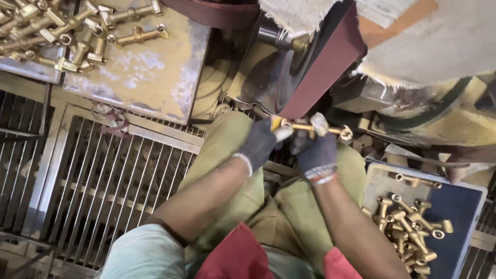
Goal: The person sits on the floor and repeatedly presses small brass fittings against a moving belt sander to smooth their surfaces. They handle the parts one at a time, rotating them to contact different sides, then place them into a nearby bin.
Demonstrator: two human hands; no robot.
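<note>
Both my hands wear dark grey knit gloves and hold one brass T-shaped fitting (pixel 305 127) just below a dark red sanding belt (pixel 323 64) on a wheel. My left hand (pixel 259 143) grips the fitting's left end. My right hand (pixel 316 150) grips its middle, with the thumb on top. The fitting's right end sticks out past my right hand. My knees in olive trousers sit under the hands.
A worn metal tray (pixel 155 77) at the upper left carries a heap of brass fittings (pixel 62 31). A blue tray (pixel 460 206) at the lower right holds several more brass fittings (pixel 408 227). A metal grate floor (pixel 103 175) lies to the left. Frayed cloth (pixel 439 46) covers the machine.
</note>
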